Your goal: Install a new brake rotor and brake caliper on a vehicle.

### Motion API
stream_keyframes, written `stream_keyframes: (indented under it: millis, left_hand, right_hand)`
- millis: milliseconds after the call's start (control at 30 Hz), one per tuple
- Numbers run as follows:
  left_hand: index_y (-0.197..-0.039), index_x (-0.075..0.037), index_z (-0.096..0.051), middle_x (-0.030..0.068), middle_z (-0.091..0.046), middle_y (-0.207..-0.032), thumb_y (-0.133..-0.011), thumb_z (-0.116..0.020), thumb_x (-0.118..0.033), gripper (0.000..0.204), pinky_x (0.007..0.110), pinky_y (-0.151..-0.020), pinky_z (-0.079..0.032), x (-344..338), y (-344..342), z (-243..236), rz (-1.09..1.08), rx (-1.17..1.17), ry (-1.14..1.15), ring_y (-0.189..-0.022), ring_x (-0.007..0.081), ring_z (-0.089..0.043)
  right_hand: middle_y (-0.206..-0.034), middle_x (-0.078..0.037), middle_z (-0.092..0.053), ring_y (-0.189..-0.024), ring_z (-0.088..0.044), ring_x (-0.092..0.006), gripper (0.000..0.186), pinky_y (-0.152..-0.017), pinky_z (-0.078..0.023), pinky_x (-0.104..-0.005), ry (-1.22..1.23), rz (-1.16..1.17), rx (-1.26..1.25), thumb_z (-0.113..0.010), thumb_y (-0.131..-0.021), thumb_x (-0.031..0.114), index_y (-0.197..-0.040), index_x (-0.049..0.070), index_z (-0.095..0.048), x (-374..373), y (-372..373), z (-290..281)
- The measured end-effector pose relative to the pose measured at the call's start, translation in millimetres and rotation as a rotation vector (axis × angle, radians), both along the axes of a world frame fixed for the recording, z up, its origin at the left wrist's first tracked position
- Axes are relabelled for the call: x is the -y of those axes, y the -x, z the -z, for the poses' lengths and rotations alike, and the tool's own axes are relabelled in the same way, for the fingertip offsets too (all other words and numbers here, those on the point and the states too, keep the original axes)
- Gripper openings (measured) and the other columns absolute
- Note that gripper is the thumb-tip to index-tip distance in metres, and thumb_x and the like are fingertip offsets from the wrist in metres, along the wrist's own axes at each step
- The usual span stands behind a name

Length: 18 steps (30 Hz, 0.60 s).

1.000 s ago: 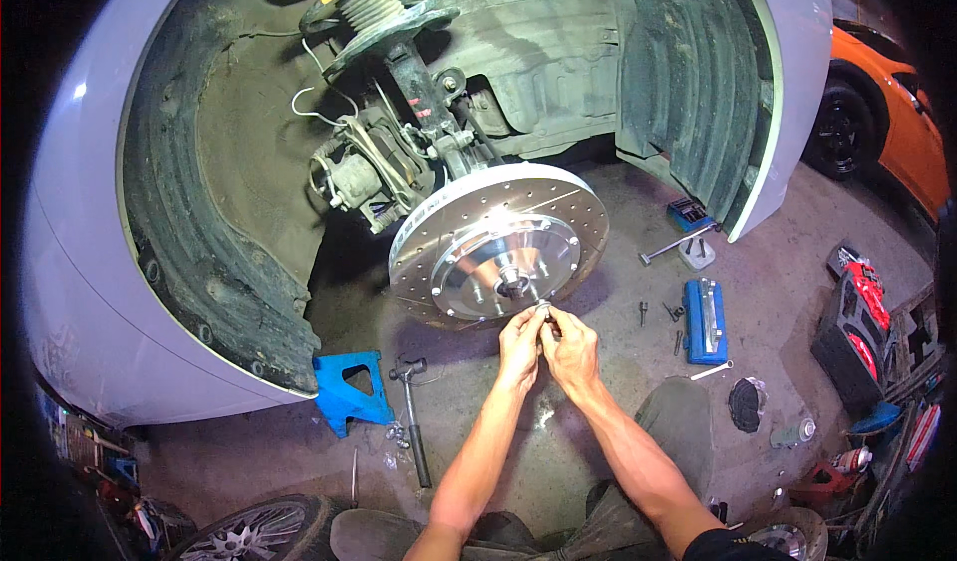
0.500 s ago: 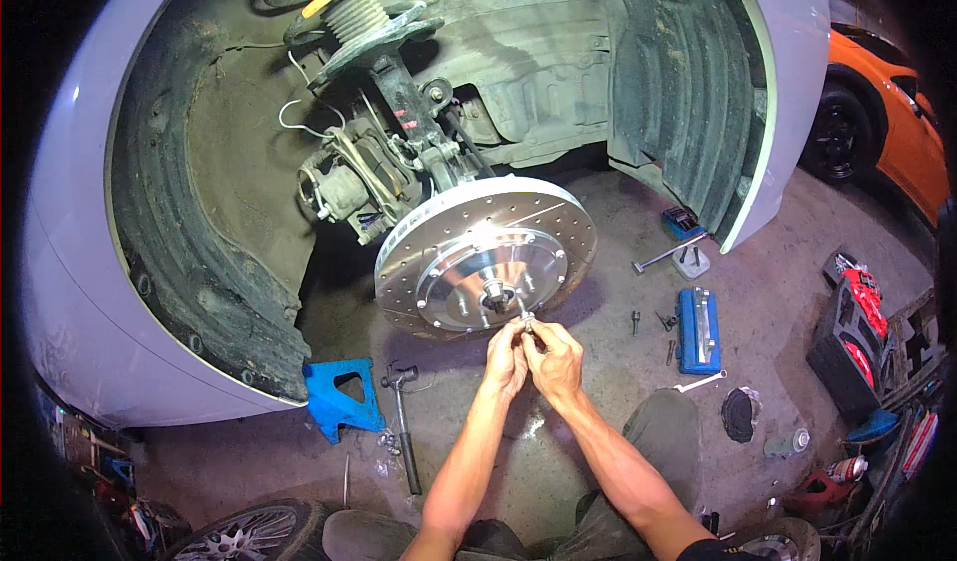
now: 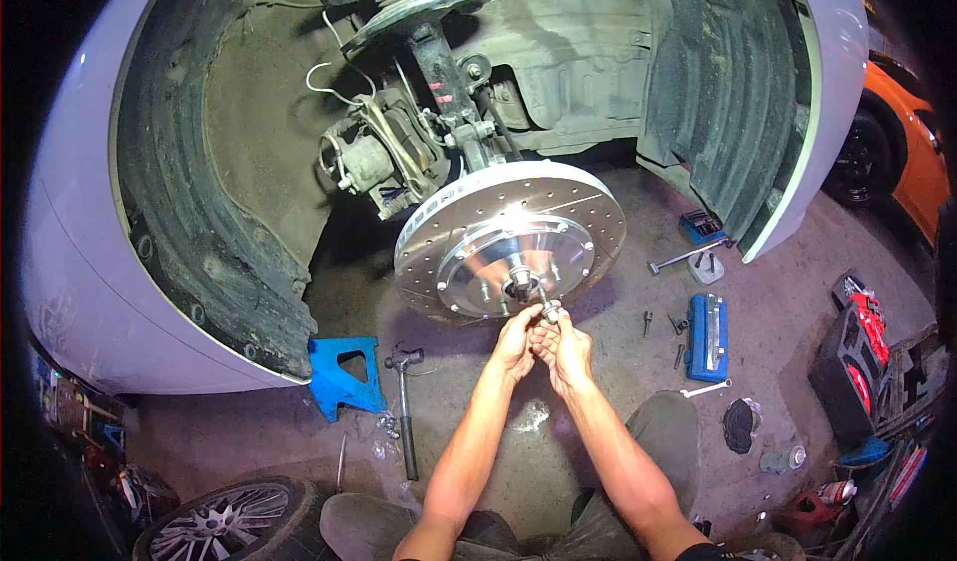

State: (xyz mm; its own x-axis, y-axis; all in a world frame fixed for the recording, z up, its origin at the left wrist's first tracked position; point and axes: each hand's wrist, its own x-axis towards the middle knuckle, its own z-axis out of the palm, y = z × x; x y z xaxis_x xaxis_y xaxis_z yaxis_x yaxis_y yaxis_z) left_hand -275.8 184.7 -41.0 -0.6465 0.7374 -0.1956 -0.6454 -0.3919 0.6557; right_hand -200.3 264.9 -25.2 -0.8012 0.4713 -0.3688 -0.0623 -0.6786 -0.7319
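A drilled and slotted brake disc (image 3: 478,207) with a shiny centre hat is mounted in the wheel arch, several wheel studs sticking out of it. At its lower right stud sits a small silver lug nut (image 3: 551,311), pinched in the closed fingers of my right hand (image 3: 565,352). Beside it my left hand (image 3: 514,348) is closed too, its fingertips against the near side of the nut. Whether the nut has caught the thread cannot be made out. Up and left of the disc is the brake caliper (image 3: 367,164), close to the strut (image 3: 439,73).
On the floor to the left are a blue stand (image 3: 344,387) and a hammer (image 3: 406,412). A blue tool case (image 3: 708,337), a wrench (image 3: 708,389) and a breaker bar (image 3: 688,254) lie right. An alloy wheel (image 3: 224,526) rests at lower left. The fender edge (image 3: 797,182) curves down at right.
The whole view has shifted, so the disc appears farther right. Both hands remain at the same stud; my fingers have re-gripped and more of the lug nut shows.
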Motion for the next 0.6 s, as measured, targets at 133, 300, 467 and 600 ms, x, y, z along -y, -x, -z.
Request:
stream_keyframes:
  millis: [133,300,467,600]
  left_hand:
    - [-0.110,-0.003,-0.065,-0.0011,-0.063,-0.077,-0.097,-0.052,-0.025,0.029,0.018,-0.037,-0.039,3.3,4.7,5.2,-0.006,0.066,0.018,-0.048,0.0042,-0.050]
    - [-0.099,-0.005,-0.067,-0.0009,-0.058,-0.060,-0.095,-0.059,-0.035,0.031,0.020,-0.035,-0.027,1.9,-0.6,-8.1,0.030,0.104,0.113,-0.043,0.0053,-0.046]
    - [-0.092,-0.006,-0.067,-0.0015,-0.059,-0.065,-0.094,-0.061,-0.038,0.033,0.018,-0.037,-0.027,-2.9,-1.2,-12.0,-0.062,0.094,0.194,-0.042,0.0040,-0.041]
    - [-0.106,-0.007,-0.062,-0.0023,-0.058,-0.066,-0.098,-0.052,-0.040,0.035,0.020,-0.037,-0.035,4.8,6.8,-1.3,0.059,0.155,-0.015,-0.045,0.0054,-0.045]
  right_hand:
    - [-0.074,-0.008,-0.067,-0.059,-0.065,-0.0155,0.045,-0.055,-0.054,-0.0265,0.000,-0.021,0.027,-0.049,-0.101,0.040,-0.095,-0.002,-0.063,9.0,-1.2,-4.4]
    - [-0.073,-0.007,-0.067,-0.056,-0.063,-0.0123,0.039,-0.049,-0.051,-0.0235,-0.288,0.028,0.073,-0.060,-0.097,0.035,-0.094,-0.004,-0.062,11.2,-4.9,-19.4]
    - [-0.072,-0.006,-0.066,-0.056,-0.061,-0.0103,0.029,-0.049,-0.049,-0.0221,-0.235,0.122,0.032,-0.069,-0.092,0.024,-0.095,-0.004,-0.062,11.1,-0.1,-14.5]
    - [-0.071,-0.004,-0.062,-0.056,-0.059,-0.0125,0.033,-0.048,-0.047,-0.0242,-0.007,0.045,0.000,-0.055,-0.099,0.033,-0.095,0.001,-0.059,11.5,3.9,-9.2]
